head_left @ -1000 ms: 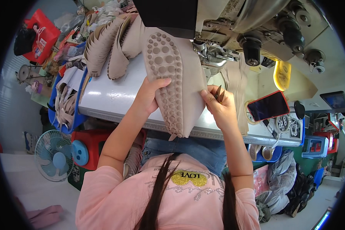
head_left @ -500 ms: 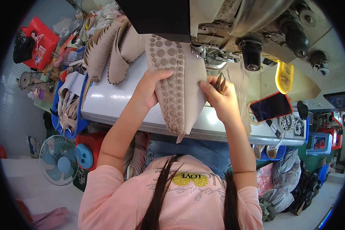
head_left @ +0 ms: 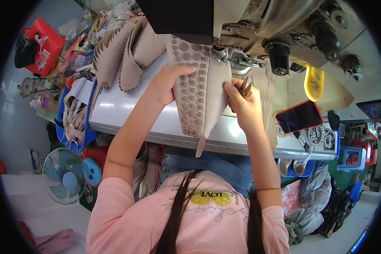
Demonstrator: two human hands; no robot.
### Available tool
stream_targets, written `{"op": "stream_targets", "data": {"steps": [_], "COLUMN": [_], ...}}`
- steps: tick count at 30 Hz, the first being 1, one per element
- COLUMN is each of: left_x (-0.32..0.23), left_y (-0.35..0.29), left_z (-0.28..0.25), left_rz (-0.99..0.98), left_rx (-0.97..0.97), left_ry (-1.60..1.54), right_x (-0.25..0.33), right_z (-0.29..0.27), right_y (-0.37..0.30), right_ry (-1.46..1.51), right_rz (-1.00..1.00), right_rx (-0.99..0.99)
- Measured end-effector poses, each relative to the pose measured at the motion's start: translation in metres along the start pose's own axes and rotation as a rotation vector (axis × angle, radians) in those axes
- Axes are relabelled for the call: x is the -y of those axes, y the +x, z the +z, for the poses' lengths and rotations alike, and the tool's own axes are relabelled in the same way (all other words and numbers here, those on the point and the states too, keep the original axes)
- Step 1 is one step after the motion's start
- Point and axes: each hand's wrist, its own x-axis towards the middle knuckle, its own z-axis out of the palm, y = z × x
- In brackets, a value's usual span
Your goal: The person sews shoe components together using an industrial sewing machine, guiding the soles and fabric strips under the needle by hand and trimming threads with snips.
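Note:
A beige shoe-upper piece (head_left: pixel 218 91) with rows of round raised dots lies on the sewing machine bed, its narrow tail hanging past the near edge. Its far part sits beneath the presser foot (head_left: pixel 220 55) of the sewing machine (head_left: pixel 241 31). My left hand (head_left: pixel 167 84) grips the dotted left side, thumb on top and fingers hidden underneath. At the right edge, my right hand (head_left: pixel 246 106) pinches the piece between thumb and fingers. Thread snips (head_left: pixel 245 88) are also held in that hand, their blades pointing up and away from me.
Stacked beige cut pieces (head_left: pixel 114 55) lie at the left of the white bed (head_left: pixel 127 103). Left of them stands a blue bin (head_left: pixel 78 144) of scraps. Beige strips (head_left: pixel 262 114), a phone (head_left: pixel 299 116) and bobbins (head_left: pixel 316 135) are on the right. A fan (head_left: pixel 67 178) stands lower left.
The beige piece has slid a little away from me and to the right under the presser foot. Both hands have moved along with it, still gripping its sides.

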Motion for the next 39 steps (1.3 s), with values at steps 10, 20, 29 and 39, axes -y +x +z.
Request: {"op": "stream_targets", "data": {"steps": [10,20,29,39], "left_x": [0.06,0.05,0.036,0.028], "left_y": [0.004,-0.049,-0.047,-0.022], "left_z": [-0.041,-0.006,-0.002,-0.007], "left_rz": [-0.111,1.4,1.448,1.454], "left_rx": [-0.15,0.452,0.488,0.424], "left_ry": [0.076,1.596,1.627,1.636], "right_x": [-0.041,-0.045,-0.025,-0.022], "right_z": [-0.015,-0.017,-0.01,-0.009], "right_y": [-0.015,-0.034,-0.046,-0.022], "right_ry": [0.376,-0.476,-0.43,-0.504], "right_rz": [0.156,-0.397,-0.348,-0.412], "right_rx": [0.121,0.12,0.082,0.068]}}
